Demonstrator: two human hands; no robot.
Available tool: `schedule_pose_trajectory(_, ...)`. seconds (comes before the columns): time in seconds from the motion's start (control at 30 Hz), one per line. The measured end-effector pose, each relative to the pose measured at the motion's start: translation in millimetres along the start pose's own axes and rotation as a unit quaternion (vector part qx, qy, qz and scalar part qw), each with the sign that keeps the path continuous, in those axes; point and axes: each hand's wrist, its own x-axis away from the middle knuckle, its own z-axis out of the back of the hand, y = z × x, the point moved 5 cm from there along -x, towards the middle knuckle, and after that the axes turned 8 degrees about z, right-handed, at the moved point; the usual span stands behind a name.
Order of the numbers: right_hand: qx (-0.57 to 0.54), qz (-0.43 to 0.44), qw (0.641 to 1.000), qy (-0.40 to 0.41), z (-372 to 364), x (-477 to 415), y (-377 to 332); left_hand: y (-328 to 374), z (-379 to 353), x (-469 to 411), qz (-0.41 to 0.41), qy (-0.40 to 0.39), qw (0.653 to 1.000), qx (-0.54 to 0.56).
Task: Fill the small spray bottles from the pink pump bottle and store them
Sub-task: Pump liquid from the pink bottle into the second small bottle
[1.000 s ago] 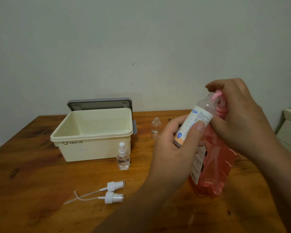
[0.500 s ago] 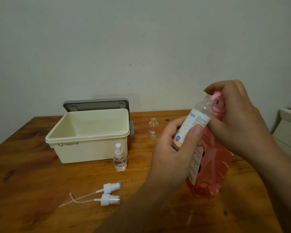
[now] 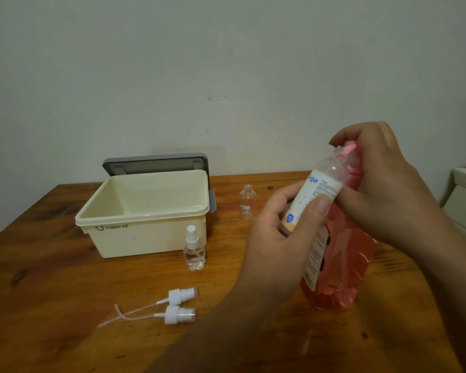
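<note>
At the left of the table (image 3: 51, 278), an open cream box (image 3: 143, 215) has a capped spray bottle (image 3: 194, 251) just before its right corner and two loose spray heads (image 3: 180, 305) lying nearer. Right of the box stands an uncapped small bottle (image 3: 247, 201). Further right, the left hand (image 3: 277, 238) grips a labelled bottle (image 3: 318, 189) tilted, its open neck at the spout of the pink pump bottle (image 3: 339, 265), which stands on the table with the right hand (image 3: 382, 184) curled over its pump head.

Head-worn camera looks forward and down, close over the table (image 3: 65, 305).
</note>
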Motion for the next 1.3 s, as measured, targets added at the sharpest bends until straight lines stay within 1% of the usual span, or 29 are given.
schedule_pose_trajectory(0.27,0.001,-0.004,1.000,-0.012,-2,4,1,-2,0,3,0.004,-0.002,1.000,0.000)
schedule_pose_trajectory(0.4,-0.016,0.009,1.000,0.001,0,-2,-3,0,1,3,0.000,-0.003,1.000,0.003)
schedule_pose_trajectory(0.5,-0.007,-0.004,1.000,0.000,-4,2,-1,-2,2,2,0.002,-0.001,1.000,0.001)
schedule_pose_trajectory(0.63,-0.008,-0.001,1.000,-0.004,-5,4,2,-4,1,3,0.005,-0.004,1.000,-0.007)
schedule_pose_trajectory(0.73,-0.065,0.017,0.997,-0.028,2,1,1,-2,1,3,0.004,-0.008,1.000,-0.001)
schedule_pose_trajectory(0.83,-0.124,0.026,0.989,-0.072,9,-5,2,0,1,3,0.000,-0.008,1.000,-0.004)
schedule_pose_trajectory(0.9,-0.102,0.033,0.990,-0.088,11,-8,3,1,1,1,-0.002,-0.003,1.000,-0.009)
schedule_pose_trajectory(0.97,-0.064,0.040,0.994,-0.086,9,-8,1,1,0,0,-0.004,-0.004,1.000,-0.011)
schedule_pose_trajectory(1.07,-0.036,0.034,0.996,-0.072,5,-2,-2,-2,1,2,-0.001,-0.008,1.000,-0.006)
schedule_pose_trajectory(1.3,-0.044,0.004,0.998,-0.047,5,2,-3,-4,1,2,0.006,0.000,1.000,-0.010)
